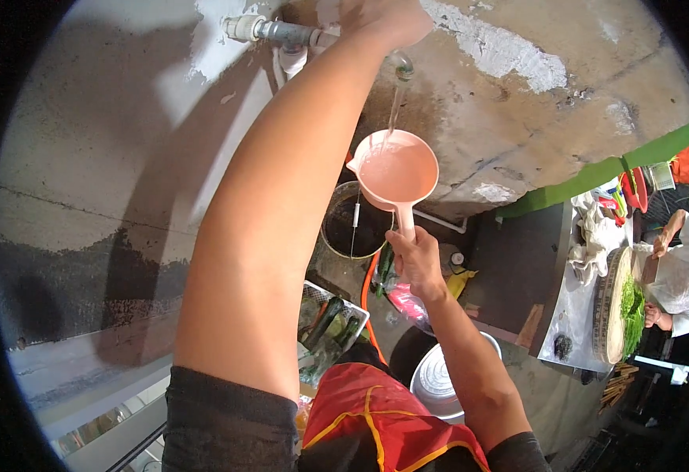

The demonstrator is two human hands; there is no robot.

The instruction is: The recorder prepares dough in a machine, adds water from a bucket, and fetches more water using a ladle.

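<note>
My right hand (416, 259) grips the handle of a pink plastic water ladle (400, 171). The ladle is held level beneath a curved metal tap spout (402, 64), and a stream of water (395, 109) runs into it. Water stands in the bowl and bubbles where the stream lands. Reaching across the pipe at the top, my left hand (385, 23) is by the tap; its fingers are cut off by the picture's edge, so its hold is hidden. A metal pipe with a white fitting (267, 29) enters from the wall.
Below the ladle stands a dark bucket (341, 236). An orange hose (369, 283) crosses the floor beside a white crate of cucumber-like vegetables (353, 307). A lidded metal pot (436, 380) sits near my legs. At right, a person (683, 277) works at a chopping block (610, 307) with greens.
</note>
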